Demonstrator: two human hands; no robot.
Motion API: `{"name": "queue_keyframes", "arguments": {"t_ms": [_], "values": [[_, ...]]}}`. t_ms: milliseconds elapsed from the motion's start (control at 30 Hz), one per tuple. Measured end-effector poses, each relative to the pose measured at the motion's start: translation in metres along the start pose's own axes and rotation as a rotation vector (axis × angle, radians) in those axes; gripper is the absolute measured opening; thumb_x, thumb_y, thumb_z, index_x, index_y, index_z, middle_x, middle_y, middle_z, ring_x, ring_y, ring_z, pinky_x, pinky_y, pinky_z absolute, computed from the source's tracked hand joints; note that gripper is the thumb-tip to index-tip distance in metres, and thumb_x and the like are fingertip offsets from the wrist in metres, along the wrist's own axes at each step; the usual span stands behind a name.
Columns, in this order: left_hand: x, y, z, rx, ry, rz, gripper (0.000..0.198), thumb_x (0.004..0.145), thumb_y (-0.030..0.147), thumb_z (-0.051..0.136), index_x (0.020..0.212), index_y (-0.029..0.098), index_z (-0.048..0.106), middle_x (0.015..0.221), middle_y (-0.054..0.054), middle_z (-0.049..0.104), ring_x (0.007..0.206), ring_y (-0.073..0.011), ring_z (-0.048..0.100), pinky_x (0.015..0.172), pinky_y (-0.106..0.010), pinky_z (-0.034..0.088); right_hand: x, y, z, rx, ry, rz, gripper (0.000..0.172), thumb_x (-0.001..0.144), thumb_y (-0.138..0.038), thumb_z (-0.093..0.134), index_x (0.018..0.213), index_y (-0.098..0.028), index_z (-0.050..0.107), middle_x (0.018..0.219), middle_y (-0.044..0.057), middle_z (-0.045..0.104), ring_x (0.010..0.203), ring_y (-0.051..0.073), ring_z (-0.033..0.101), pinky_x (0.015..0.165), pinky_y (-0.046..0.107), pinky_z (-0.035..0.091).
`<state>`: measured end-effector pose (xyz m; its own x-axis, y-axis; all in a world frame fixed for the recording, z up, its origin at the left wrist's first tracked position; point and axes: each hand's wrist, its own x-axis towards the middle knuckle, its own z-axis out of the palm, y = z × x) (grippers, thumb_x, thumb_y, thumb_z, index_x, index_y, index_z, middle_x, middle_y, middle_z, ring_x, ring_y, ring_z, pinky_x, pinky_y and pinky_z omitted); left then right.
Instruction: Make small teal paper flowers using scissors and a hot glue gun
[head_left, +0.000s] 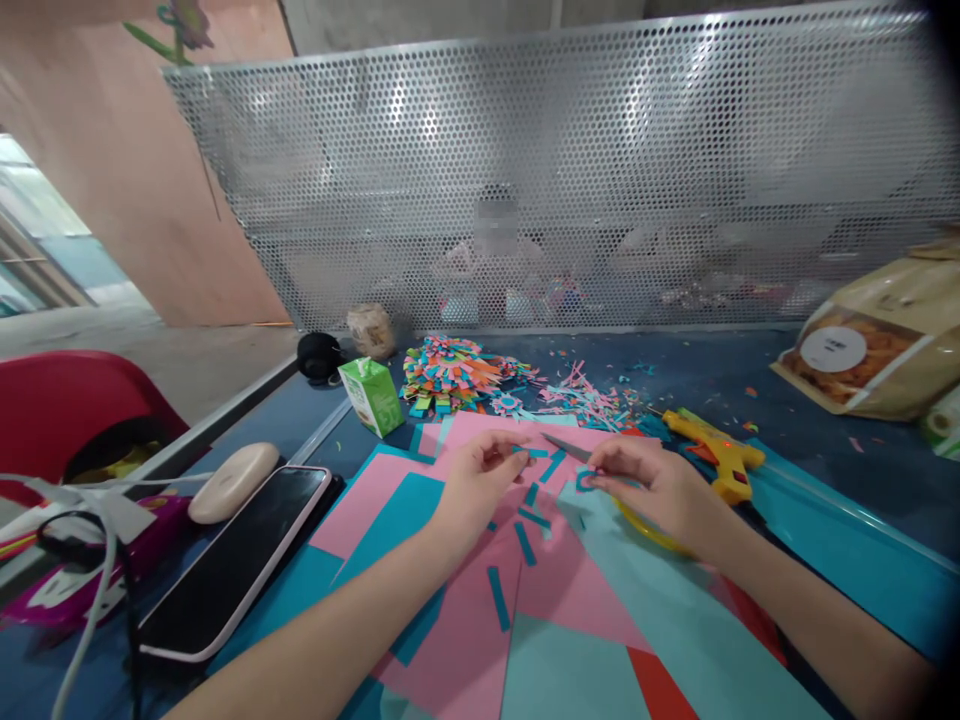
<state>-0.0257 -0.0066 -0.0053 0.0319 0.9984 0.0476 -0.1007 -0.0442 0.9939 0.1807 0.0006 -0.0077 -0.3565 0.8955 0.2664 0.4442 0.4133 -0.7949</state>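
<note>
My left hand (480, 475) is closed in a pinch on a small teal paper strip (537, 453) above the pink paper sheets (480, 640). My right hand (660, 485) grips yellow-handled scissors (568, 447) whose blades point left toward that strip; a curled teal piece (585, 482) sits at its fingertips. Several cut teal strips (498, 597) lie scattered on the pink and light teal sheets (675, 640) between my forearms.
A yellow glue gun (716, 450) lies just right of my right hand. A pile of coloured paper pieces (446, 375), a green carton (371, 395), a phone (240, 555) and a white oval object (232, 482) sit left. A snack bag (877, 350) is far right; a perforated metal screen (562, 170) stands behind.
</note>
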Motion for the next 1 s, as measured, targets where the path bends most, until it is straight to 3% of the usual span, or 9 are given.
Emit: {"name": "queue_keyframes", "arguments": {"t_ms": [100,300,600,767,1000], "values": [[-0.005,0.007,0.001,0.006,-0.043,0.051,0.018,0.069,0.023,0.065,0.085,0.014,0.062,0.072,-0.001,0.061,0.069,-0.0113,0.06,0.062,-0.021,0.045,-0.003,-0.011,0.0,0.317,0.058,0.122,0.022,0.068,-0.037,0.068,0.076,-0.021,0.055,0.072,0.0,0.06,0.068,0.014,0.059,0.065,0.026,0.049],[-0.017,0.021,0.007,-0.005,-0.144,0.034,0.02,0.069,0.025,0.067,0.084,0.014,0.062,0.066,0.0,0.056,0.059,-0.0093,0.053,0.059,-0.022,0.044,-0.009,-0.021,0.0,0.58,0.061,0.272,0.025,0.066,-0.036,0.073,0.079,-0.021,0.058,0.067,-0.004,0.057,0.055,0.008,0.054,0.055,0.022,0.045],[-0.018,0.02,0.008,-0.062,-0.165,-0.021,0.014,0.069,0.02,0.068,0.081,0.014,0.064,0.063,0.001,0.057,0.057,-0.0079,0.054,0.055,-0.02,0.043,-0.013,-0.02,0.0,0.58,0.021,0.375,0.028,0.063,-0.037,0.074,0.079,-0.02,0.058,0.071,-0.001,0.058,0.059,0.011,0.057,0.055,0.023,0.049],[-0.02,0.02,0.01,-0.108,-0.164,-0.073,0.014,0.069,0.022,0.07,0.08,0.015,0.065,0.063,0.0,0.062,0.061,-0.0109,0.059,0.06,-0.022,0.046,-0.014,-0.021,-0.001,0.506,0.05,0.345,0.029,0.061,-0.04,0.074,0.077,-0.021,0.058,0.074,0.0,0.061,0.066,0.013,0.06,0.06,0.025,0.051],[-0.019,0.015,0.009,-0.203,-0.222,-0.129,0.015,0.068,0.021,0.071,0.081,0.016,0.065,0.065,0.001,0.064,0.061,-0.0092,0.06,0.059,-0.02,0.047,-0.013,-0.029,0.002,0.527,0.076,0.371,0.033,0.056,-0.04,0.077,0.074,-0.02,0.057,0.067,-0.001,0.059,0.056,0.01,0.056,0.052,0.022,0.049]]}}
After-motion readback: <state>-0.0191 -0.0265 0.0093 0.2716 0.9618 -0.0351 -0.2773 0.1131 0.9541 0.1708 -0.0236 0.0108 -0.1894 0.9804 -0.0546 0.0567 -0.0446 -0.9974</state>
